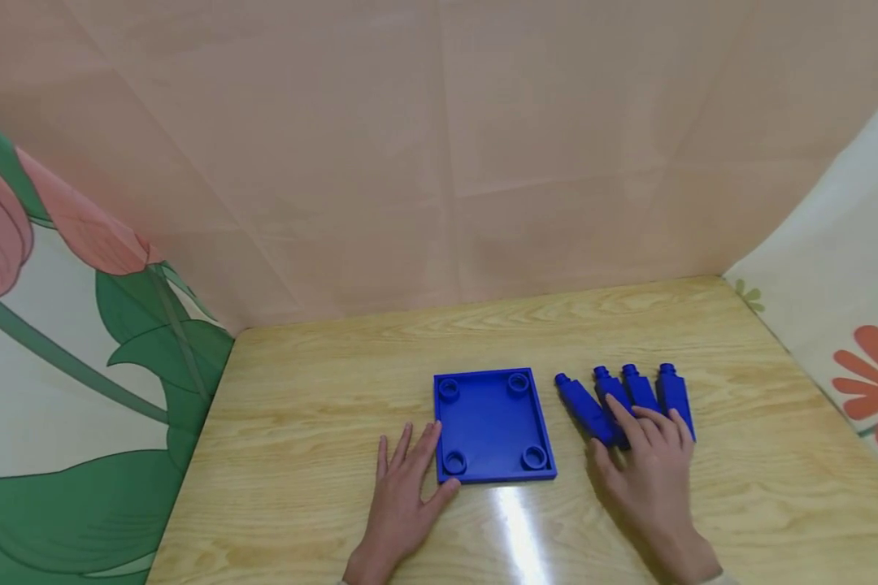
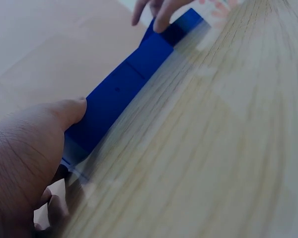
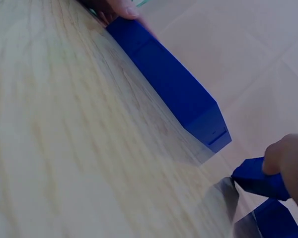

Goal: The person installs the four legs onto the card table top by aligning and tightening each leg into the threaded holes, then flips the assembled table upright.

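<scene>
Both hands are well apart at the wooden table [image 1: 300,422]. The left hand [image 1: 402,504] lies beside the blue square tray [image 1: 492,418], its fingers extended; a fingertip meets the tray's left wall and the thumb meets its near left corner. The tray lies flat between the hands, a round socket [image 1: 518,384] in each corner facing up. The right hand [image 1: 651,475] is over four blue posts [image 1: 582,405] lying to the tray's right, its fingers spread and slightly bent. Its thumb touches a post in the right wrist view; whether it pinches that post cannot be told. The posts' necks point away from the person; the leftmost lies aslant. The near ends of the middle posts are hidden beneath the right hand. In the left wrist view the left hand's lower fingers are dark and partly cut off. The right wrist view crops the right hand and a second post.
</scene>
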